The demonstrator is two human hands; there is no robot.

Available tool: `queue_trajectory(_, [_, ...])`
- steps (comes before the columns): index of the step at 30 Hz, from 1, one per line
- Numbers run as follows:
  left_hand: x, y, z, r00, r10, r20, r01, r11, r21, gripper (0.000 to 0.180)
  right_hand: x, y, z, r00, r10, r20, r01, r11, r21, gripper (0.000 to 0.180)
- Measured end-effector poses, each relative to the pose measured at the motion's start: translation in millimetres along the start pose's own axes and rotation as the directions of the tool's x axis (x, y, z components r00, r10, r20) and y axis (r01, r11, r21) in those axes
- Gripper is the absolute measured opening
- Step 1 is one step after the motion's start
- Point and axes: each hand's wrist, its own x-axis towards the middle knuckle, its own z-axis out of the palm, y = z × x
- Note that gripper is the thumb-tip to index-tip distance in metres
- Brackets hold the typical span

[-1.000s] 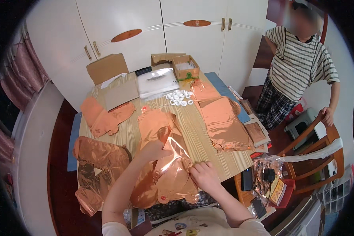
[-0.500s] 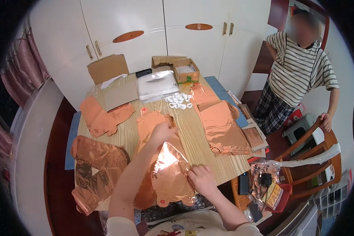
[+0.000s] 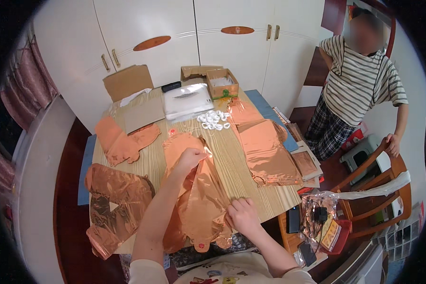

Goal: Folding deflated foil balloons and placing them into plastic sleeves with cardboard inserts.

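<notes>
A flat rose-gold foil balloon (image 3: 206, 199) with rounded lobes lies in front of me, its near end hanging by the table's edge. My left hand (image 3: 192, 160) is closed, pinching its far edge and lifting it into a fold. My right hand (image 3: 244, 216) has its fingers closed on the balloon's right edge, near the table's front. Under my left hand, another foil balloon (image 3: 181, 142) lies flat, with a red dot at its far tip. More foil balloons lie at the left (image 3: 116, 206), the far left (image 3: 118, 142) and the right (image 3: 267, 151).
White ribbon coils (image 3: 214, 119) sit mid-table near a stack of clear plastic bags (image 3: 187, 106). Behind are a small cardboard box (image 3: 223, 85) and cardboard sheets (image 3: 144, 111). A person (image 3: 364, 90) stands at the right, one hand on a wooden chair (image 3: 395, 177).
My left hand has shifted slightly down and left with the balloon's edge, and the foil has folded up with its bright glare gone. My right hand has barely moved.
</notes>
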Motion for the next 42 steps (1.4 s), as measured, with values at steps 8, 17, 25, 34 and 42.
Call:
queue_trajectory(8, [1.8, 26.0, 1.7, 0.994, -0.055, 0.097, 0.047, 0.995, 0.086, 0.025, -3.9, 2.1, -0.3, 0.995, 0.071, -0.069, -0.07, 0.997, 0.022, 0.018])
queue_trajectory(17, [20.6, 26.6, 11.1, 0.982, -0.153, 0.112, 0.173, 0.964, -0.2, 0.024, -3.3, -0.6, 1.3, 0.99, 0.077, -0.119, -0.072, 0.996, 0.048, 0.02])
queue_trajectory(25, [18.6, 21.3, 14.9, 0.995, 0.049, 0.093, -0.06, 0.991, 0.123, 0.027, -12.2, 3.0, -8.9, 0.973, 0.229, -0.014, -0.228, 0.971, 0.066, 0.024])
queue_trajectory(34, [-25.7, 30.9, 15.1, 0.863, 0.499, 0.077, -0.446, 0.681, 0.58, 0.064, 6.3, 32.2, -16.1, 0.993, 0.12, -0.019, -0.108, 0.943, 0.314, 0.039])
queue_trajectory(42, [-72.9, 16.6, 11.5, 0.756, 0.488, 0.436, -0.652, 0.508, 0.562, 0.073, 16.5, 37.5, 3.6, 0.98, -0.127, 0.152, 0.106, 0.985, 0.138, 0.034])
